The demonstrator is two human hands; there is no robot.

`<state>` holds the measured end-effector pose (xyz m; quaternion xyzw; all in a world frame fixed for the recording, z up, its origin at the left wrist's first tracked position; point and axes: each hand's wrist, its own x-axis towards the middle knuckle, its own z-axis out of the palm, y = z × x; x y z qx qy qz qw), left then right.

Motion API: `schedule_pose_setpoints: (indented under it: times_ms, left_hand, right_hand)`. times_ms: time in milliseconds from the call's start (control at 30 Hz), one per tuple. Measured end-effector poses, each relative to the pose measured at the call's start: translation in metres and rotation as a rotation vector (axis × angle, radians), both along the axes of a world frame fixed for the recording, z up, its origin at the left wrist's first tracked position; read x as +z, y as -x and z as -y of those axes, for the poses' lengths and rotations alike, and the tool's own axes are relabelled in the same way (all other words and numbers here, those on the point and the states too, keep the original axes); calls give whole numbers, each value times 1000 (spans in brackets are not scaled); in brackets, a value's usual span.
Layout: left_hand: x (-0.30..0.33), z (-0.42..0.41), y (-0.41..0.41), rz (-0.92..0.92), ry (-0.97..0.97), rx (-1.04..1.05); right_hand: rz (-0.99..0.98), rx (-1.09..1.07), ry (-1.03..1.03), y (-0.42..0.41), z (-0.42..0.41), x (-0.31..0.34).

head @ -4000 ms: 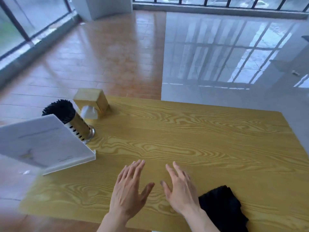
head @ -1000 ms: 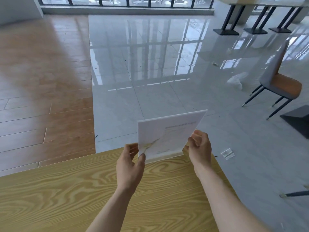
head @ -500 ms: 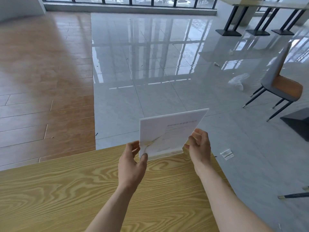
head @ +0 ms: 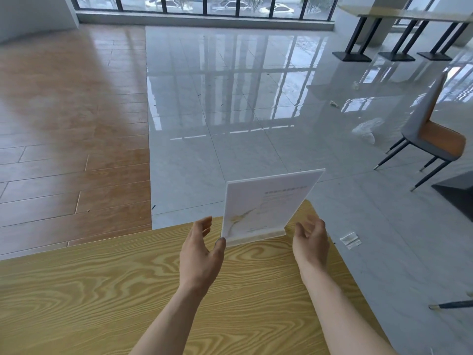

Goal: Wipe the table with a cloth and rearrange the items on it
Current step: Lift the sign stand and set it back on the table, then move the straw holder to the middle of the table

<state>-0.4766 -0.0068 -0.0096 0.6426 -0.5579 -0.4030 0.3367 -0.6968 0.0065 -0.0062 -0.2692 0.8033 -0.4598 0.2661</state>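
Standing on its clear base near the far right corner of the table (head: 107, 290), the sign stand (head: 266, 203) looks set down, leaning a little to the right in my view. My left hand (head: 201, 254) is open beside its left edge, the thumb tip just touching or nearly touching the lower left corner of the base; I cannot tell which. My right hand (head: 311, 242) is open too, fingers spread and apart from the stand's right side, a little blurred. Neither hand is gripping anything.

I judge this as the letting-go part of rearranging. The cloth is not in view, so I cannot say how the wiping stands.

The worry from here is the corner. The stand sits close to the table's far edge and right edge, with bare tiled floor beyond. If my left thumb drags the base as I pull away, or a finger brushes the tall sheet, it could tip or slide over the edge. Its narrow base and tall sheet make it top-heavy, so I would draw both hands straight back, slowly.
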Motion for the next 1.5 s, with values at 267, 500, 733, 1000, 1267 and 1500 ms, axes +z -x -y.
schedule_pose_setpoints:
  times_ms: [267,500,733,1000,1267,1500]
  left_hand:
    - [3,-56,-108,50,-34,114]
    - [-13,-142,-260,25,-85,324]
    - [-31,-236,-422,-3,-136,583]
    - [-57,-290,-550,-53,-121,878]
    - [-57,-263,-633,-112,-29,784]
    - [-55,-244,-651,-187,22,629]
  right_hand:
    - [-8,222,-134,-126,-56,-34]
    - [22,588,-209,-297,-90,-39]
    - [3,909,-231,-488,-134,-45]
    - [28,1094,-216,-636,-172,-49]
    - [25,1198,-197,-705,-157,-35]
    - [88,1250,-154,-727,-148,-27]
